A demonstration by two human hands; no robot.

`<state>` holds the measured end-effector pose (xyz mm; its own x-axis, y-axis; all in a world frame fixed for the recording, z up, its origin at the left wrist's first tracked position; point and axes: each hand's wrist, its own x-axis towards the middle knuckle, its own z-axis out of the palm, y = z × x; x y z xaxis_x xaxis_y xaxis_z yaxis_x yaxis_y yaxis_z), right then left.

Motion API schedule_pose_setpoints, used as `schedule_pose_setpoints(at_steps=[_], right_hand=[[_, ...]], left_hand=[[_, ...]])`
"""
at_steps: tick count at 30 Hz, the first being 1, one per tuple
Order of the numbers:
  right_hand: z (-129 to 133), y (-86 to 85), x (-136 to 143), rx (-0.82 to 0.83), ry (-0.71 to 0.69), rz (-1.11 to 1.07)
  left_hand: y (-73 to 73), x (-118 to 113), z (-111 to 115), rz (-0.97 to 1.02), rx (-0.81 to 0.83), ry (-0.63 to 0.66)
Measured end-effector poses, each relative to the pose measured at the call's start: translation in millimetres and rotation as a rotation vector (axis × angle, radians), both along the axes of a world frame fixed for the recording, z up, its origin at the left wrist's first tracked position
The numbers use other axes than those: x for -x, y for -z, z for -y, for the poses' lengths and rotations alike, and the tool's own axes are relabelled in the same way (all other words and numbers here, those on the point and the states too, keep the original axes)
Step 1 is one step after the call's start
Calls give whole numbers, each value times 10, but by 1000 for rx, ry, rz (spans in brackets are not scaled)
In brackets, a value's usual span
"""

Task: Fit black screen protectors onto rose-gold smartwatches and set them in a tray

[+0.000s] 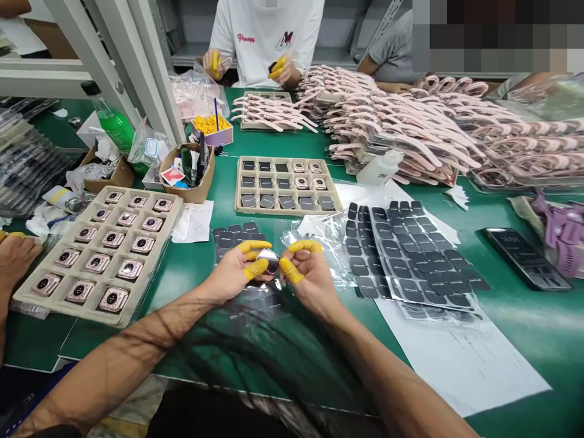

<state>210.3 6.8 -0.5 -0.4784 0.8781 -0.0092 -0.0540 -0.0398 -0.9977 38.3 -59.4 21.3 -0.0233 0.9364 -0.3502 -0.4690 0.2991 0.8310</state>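
Note:
My left hand and my right hand meet above the green table, both with yellow finger cots on thumb and forefinger. Between the fingertips they pinch a small shiny watch case. Just right of my hands lie sheets of dark screen films on clear plastic. A beige tray of pink watch cases sits to the left. Another beige tray beyond my hands holds dark screens and a few pink cases.
Piles of pink watch straps fill the far right. A person in a white shirt works opposite, and another person's hand rests at the left edge. A phone, a green bottle and small boxes stand around.

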Motion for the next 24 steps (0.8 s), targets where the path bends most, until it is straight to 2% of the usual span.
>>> schedule_pose_setpoints(at_steps=[2, 3, 6, 9, 11, 12, 15, 16, 18, 21, 22, 24], right_hand=[[-112, -103, -82, 117, -51, -103], [-198, -143, -147, 117, -75, -61], [-491, -190, -376, -120, -76, 324], [-634, -132, -482, -429, 66, 538], [-576, -52, -419, -561, 135, 510], [-506, -3, -356, -574, 127, 469], [-230, 142, -160, -484, -12, 352], [-146, 175, -118, -509, -60, 353], [-38, 202, -89, -704, -137, 410], [-53, 157, -150, -1098, -214, 537], [-93, 134, -184, -1184, -211, 589], [-184, 98, -252, -1264, -106, 725]], left_hand=[[-27, 31, -26, 28, 12, -3], [-34, 44, -41, 17, 9, -22], [-28, 71, -79, -85, 0, -71], [-6, 75, -93, -181, -1, -29], [8, 70, -93, -200, -2, 13], [14, 68, -92, -193, -3, 23], [33, 73, -89, -154, 1, 28], [40, 77, -87, -149, 7, 34], [52, 85, -78, -157, 13, 35], [53, 89, -57, -192, 4, 18], [49, 89, -53, -207, 0, 5], [40, 91, -57, -238, -2, -20]])
